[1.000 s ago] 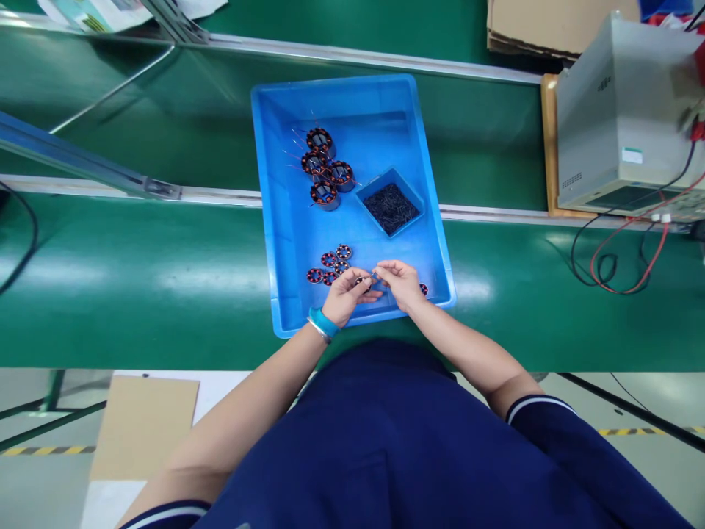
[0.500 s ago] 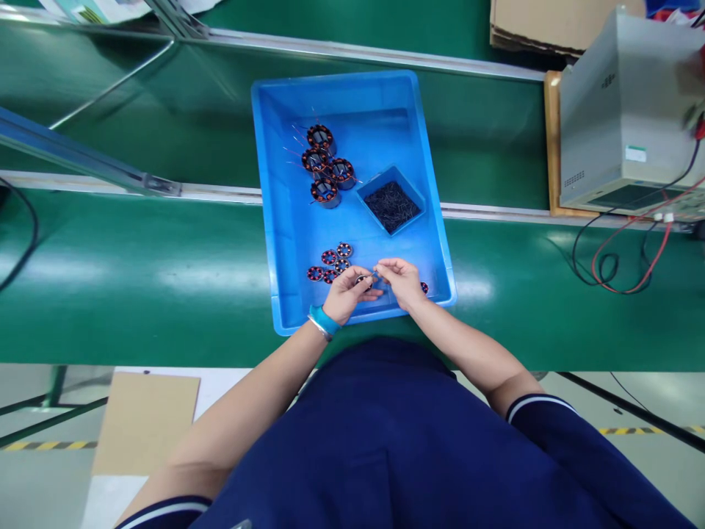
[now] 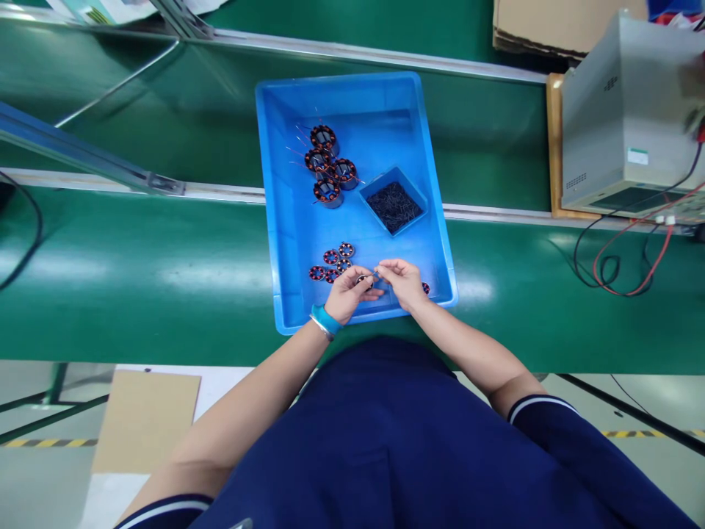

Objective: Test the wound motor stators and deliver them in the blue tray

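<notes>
Over the near end of a blue tray [image 3: 269,220], my left hand [image 3: 348,292] holds a small motor stator [image 3: 363,281], a ring with copper windings, between thumb and fingers. Close beside it, my right hand [image 3: 402,283] is closed in a pinch at the stator's edge; what its fingertips hold is too small to make out. Several more small wound stators [image 3: 331,257] lie just beyond my left hand. One other stator [image 3: 426,288] sits by my right wrist, partly hidden. A small blue box [image 3: 421,200] of thin dark pieces [image 3: 393,206] stands in the tray.
Several larger stators [image 3: 329,192] with loose wire ends are grouped at the tray's far left. The green bench [image 3: 137,272] carries a metal frame [image 3: 110,150] on the left. At right stand a grey instrument [image 3: 595,125] and red and black cables [image 3: 622,286].
The view has shifted very slightly. Both hands keep almost the same pose, with the small stator still in my left hand.
</notes>
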